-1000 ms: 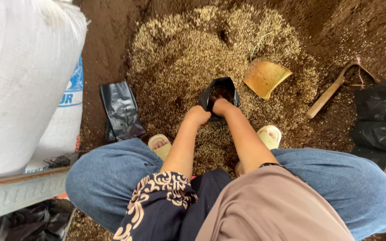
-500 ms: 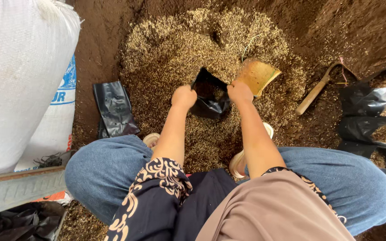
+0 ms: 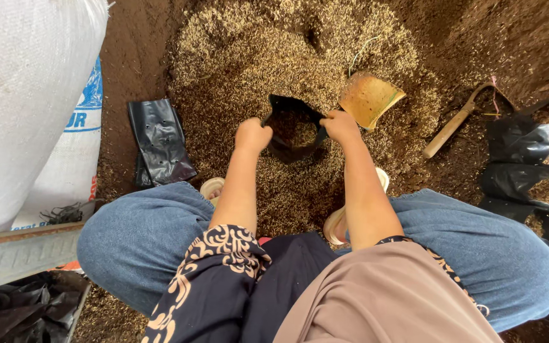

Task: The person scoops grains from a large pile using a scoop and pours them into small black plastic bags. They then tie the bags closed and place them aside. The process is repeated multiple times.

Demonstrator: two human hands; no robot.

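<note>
A small black plastic bag [image 3: 293, 130] stands open on a heap of tan husk mix [image 3: 268, 57], partly filled with it. My left hand [image 3: 252, 134] grips the bag's left rim and my right hand [image 3: 340, 125] grips its right rim, holding the mouth apart. A yellow scoop [image 3: 370, 97] lies on the heap just right of my right hand. I am crouched, with my knees in blue jeans on both sides.
A stack of flat black bags [image 3: 159, 141] lies to the left. Big white sacks [image 3: 27, 95] stand at far left. A wooden-handled tool [image 3: 455, 122] lies at right, beside more black bags [image 3: 528, 159]. Dark soil surrounds the heap.
The bag was held close to my feet with both hands together; now it sits farther out on the heap with my hands spread on its rims.
</note>
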